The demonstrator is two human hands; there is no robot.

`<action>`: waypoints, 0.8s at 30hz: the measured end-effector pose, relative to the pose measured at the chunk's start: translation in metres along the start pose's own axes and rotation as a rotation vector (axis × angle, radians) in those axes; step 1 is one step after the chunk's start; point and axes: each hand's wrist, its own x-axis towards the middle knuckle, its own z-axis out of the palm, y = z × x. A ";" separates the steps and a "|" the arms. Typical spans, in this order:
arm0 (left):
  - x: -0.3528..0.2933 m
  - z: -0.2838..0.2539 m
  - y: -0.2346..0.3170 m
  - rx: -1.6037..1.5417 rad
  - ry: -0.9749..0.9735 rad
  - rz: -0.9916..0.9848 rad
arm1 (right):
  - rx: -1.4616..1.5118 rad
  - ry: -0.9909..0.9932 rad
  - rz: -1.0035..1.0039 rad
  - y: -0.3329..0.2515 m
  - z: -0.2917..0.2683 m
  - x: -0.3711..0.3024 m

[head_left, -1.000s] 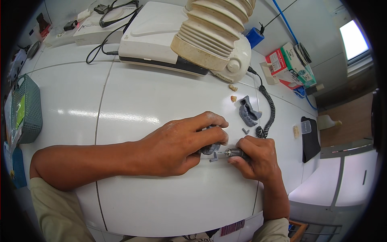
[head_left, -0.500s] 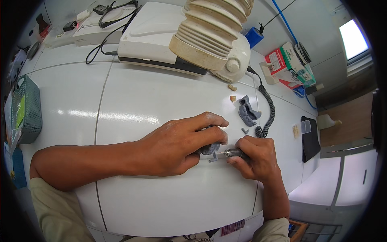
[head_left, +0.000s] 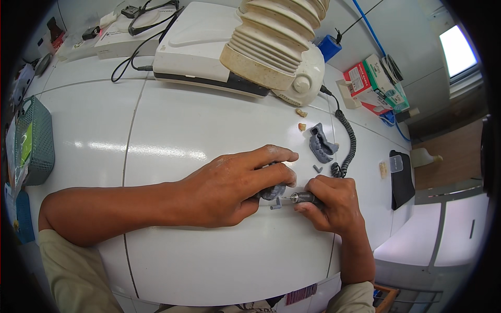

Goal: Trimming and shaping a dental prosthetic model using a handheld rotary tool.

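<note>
My left hand (head_left: 237, 185) is closed over a grey dental model (head_left: 272, 193), mostly hidden under the fingers. In my right hand (head_left: 336, 204) is a dental handpiece (head_left: 303, 197), gripped near its tip like a pen. Its thin bur points left and meets or nearly meets the model's right side. Just below the bur lies a small grey peg-shaped piece (head_left: 275, 206); I cannot tell whether it is joined to the model. Beyond the right hand rest a second grey dental model (head_left: 322, 143), arch-shaped, and a small grey piece (head_left: 317, 169).
Two small tan tooth-like pieces (head_left: 301, 127) lie near the far model. A coiled black cord (head_left: 349, 135) runs to a white machine (head_left: 203, 49) under a ribbed hose (head_left: 269, 47). At left stands a green basket (head_left: 39, 141); at right, a black pouch (head_left: 402, 180) and boxes (head_left: 373, 83).
Both hands keep nearly the same place and grip. The fingers of my left hand have shifted very slightly to the right.
</note>
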 end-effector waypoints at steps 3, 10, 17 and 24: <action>0.000 0.000 0.000 0.011 0.007 0.005 | 0.002 0.003 0.001 0.000 0.000 0.000; 0.000 0.000 0.000 -0.004 0.000 -0.003 | -0.002 -0.005 0.000 -0.001 -0.001 0.001; 0.000 0.001 0.000 -0.003 -0.012 -0.008 | 0.001 -0.015 0.003 -0.002 -0.002 0.001; 0.000 0.000 0.001 0.002 -0.030 0.003 | -0.017 -0.018 0.001 0.000 -0.002 0.000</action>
